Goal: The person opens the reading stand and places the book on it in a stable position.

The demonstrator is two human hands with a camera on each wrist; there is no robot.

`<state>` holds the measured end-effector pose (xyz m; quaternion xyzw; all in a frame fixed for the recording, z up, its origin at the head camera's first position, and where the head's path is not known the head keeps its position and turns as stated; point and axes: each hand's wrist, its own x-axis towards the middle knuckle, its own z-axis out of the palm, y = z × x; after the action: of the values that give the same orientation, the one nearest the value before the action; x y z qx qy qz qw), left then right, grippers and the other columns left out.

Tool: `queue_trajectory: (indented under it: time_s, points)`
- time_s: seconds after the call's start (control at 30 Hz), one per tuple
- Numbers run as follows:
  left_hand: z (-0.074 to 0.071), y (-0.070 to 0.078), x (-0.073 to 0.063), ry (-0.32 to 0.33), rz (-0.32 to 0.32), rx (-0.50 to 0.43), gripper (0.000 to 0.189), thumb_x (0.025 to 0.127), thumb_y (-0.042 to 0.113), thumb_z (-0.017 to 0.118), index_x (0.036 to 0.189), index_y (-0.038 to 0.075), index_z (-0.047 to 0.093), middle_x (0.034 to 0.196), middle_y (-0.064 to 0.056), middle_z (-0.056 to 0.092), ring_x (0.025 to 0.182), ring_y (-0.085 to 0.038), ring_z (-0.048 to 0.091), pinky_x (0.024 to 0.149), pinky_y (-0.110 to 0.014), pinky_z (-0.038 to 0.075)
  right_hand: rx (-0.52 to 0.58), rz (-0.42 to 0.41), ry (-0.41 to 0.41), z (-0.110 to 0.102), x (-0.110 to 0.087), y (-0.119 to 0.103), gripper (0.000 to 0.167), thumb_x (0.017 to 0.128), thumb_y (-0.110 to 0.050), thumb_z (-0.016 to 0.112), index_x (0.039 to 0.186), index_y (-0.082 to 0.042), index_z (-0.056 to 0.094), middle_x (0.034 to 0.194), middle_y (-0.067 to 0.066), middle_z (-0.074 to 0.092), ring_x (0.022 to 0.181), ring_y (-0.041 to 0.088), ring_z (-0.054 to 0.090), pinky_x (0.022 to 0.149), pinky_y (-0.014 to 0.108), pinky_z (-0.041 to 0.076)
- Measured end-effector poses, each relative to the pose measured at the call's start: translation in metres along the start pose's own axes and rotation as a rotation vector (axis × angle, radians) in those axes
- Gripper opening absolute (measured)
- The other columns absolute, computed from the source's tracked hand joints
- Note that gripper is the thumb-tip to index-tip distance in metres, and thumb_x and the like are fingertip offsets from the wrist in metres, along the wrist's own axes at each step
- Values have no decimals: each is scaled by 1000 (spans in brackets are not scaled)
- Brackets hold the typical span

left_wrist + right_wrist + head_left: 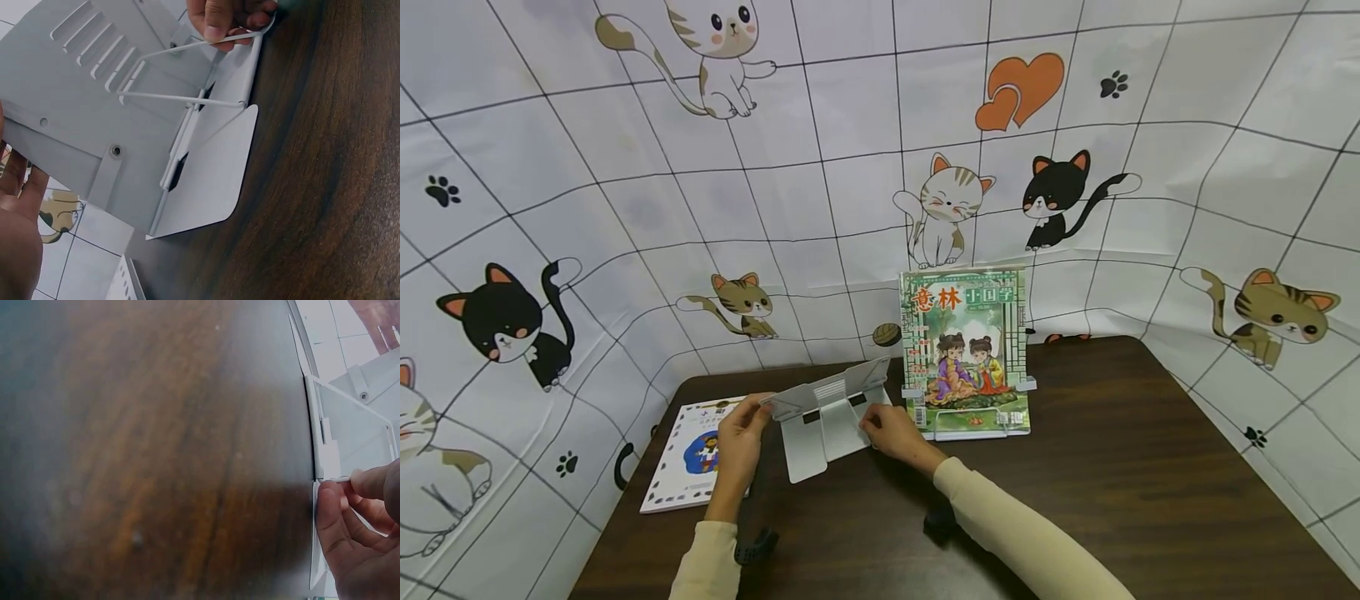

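Observation:
A white metal folding book stand point(805, 446) is half unfolded on the table, its base plate point(215, 169) low and its back panel point(69, 94) tilted up. My left hand point(742, 437) grips the back panel's left edge, the fingers behind it in the left wrist view. With thumb and fingers, my right hand point(895, 432) pinches one side of the wire support leg point(181, 98) near the base. The leg's far end lies at the row of slots point(103, 53) in the panel. In the right wrist view, the pinching fingertips point(330, 503) sit close to the table.
A magazine point(966, 350) stands upright on another stand, just right of the book stand. On the left lies a white book point(673, 467), partly behind the left forearm. The dark wooden table point(1120, 467) backs onto a cat-patterned sheet point(850, 217).

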<state>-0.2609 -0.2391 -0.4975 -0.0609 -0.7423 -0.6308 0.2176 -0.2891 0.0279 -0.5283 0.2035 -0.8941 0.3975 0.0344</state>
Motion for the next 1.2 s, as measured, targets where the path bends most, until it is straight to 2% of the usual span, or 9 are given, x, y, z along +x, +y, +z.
queue_trajectory:
  time_s: [0.27, 0.4, 0.57, 0.7, 0.8, 0.93, 1.03, 1.13, 1.2]
  points:
    - [-2, 0, -2, -10, 15, -37, 17, 104, 1, 64, 115, -10, 72, 102, 9, 76, 97, -4, 71, 86, -14, 55, 65, 24, -35, -10, -2, -7, 12, 103, -9, 66, 97, -3, 75, 80, 9, 73, 61, 7, 61, 54, 22, 46]
    - [-5, 0, -3, -20, 3, -47, 19, 103, -2, 65, 118, -12, 70, 105, 13, 74, 99, -2, 71, 87, -14, 56, 182, 43, -14, -22, -4, -11, 12, 105, -6, 63, 102, 1, 72, 88, 18, 74, 64, 18, 70, 54, 22, 51]
    - [-10, -2, -6, -12, -19, -68, 21, 98, -11, 68, 119, -13, 68, 106, 13, 73, 102, -3, 72, 88, -14, 57, 305, 66, 132, -47, -7, -22, 12, 107, -7, 62, 109, 3, 68, 95, 26, 73, 71, 35, 74, 55, 22, 53]
    - [-12, -5, -6, 14, -10, -76, 20, 95, -12, 71, 114, -11, 69, 102, 12, 73, 96, -2, 72, 85, -14, 58, 367, -17, 298, -70, -6, -35, 14, 107, -8, 64, 116, 2, 66, 96, 26, 72, 73, 37, 73, 58, 24, 57]
    - [-13, -7, -5, 30, -1, -88, 17, 95, -13, 71, 111, -12, 68, 100, 12, 72, 92, -2, 72, 83, -14, 58, 342, -123, 364, -83, -5, -42, 17, 107, -8, 65, 122, -1, 68, 94, 22, 73, 71, 35, 72, 60, 26, 59]
    - [-12, -8, -5, 51, -1, -96, 14, 94, -15, 70, 107, -10, 70, 99, 10, 72, 92, -1, 72, 84, -14, 58, 231, -203, 356, -88, -3, -45, 20, 107, -11, 65, 125, -8, 73, 92, 12, 74, 69, 26, 72, 61, 25, 58]
    - [-10, -9, -5, 65, -12, -106, 15, 94, -15, 70, 104, -5, 73, 101, 6, 71, 94, -1, 72, 86, -13, 57, 149, -206, 340, -86, -1, -44, 17, 107, -14, 66, 118, -8, 77, 92, 7, 74, 71, 19, 71, 63, 24, 57]
    - [-9, -10, -5, 63, -20, -119, 16, 94, -15, 70, 102, -2, 75, 102, 1, 71, 94, -2, 72, 87, -14, 58, 113, -192, 350, -85, 0, -44, 14, 106, -14, 67, 110, -5, 78, 93, 8, 75, 74, 14, 68, 67, 25, 56]
    - [-8, -11, -5, 59, -19, -121, 15, 94, -14, 70, 101, -1, 75, 102, 1, 70, 94, -2, 72, 87, -14, 58, 117, -182, 358, -84, 0, -44, 13, 106, -13, 67, 111, -4, 75, 93, 8, 75, 74, 15, 68, 67, 26, 56]
